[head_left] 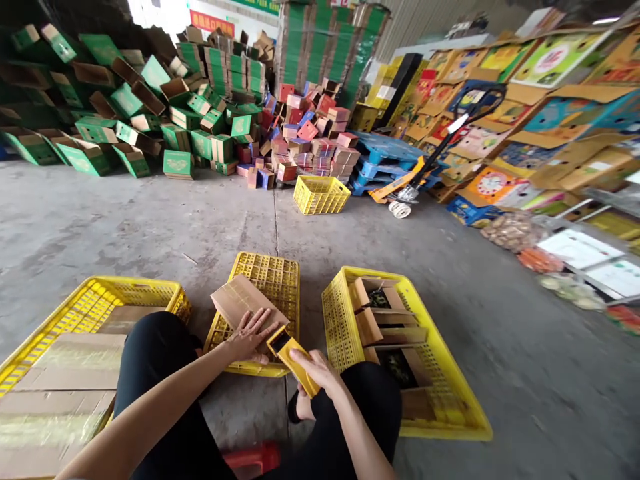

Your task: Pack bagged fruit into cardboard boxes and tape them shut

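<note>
A closed brown cardboard box lies tilted on an upturned yellow crate between my knees. My left hand lies on the box's near side with its fingers spread, pressing on it. My right hand is wrapped round a yellow hand tool with a dark front end, which looks like a tape dispenser. Its front is close to the box's near right corner; whether it touches cannot be made out.
At left, a yellow crate holds taped cardboard boxes. At right, another crate holds open boxes with dark contents. A red stool shows below me. Farther off stand a yellow basket, a pallet jack and piled cartons.
</note>
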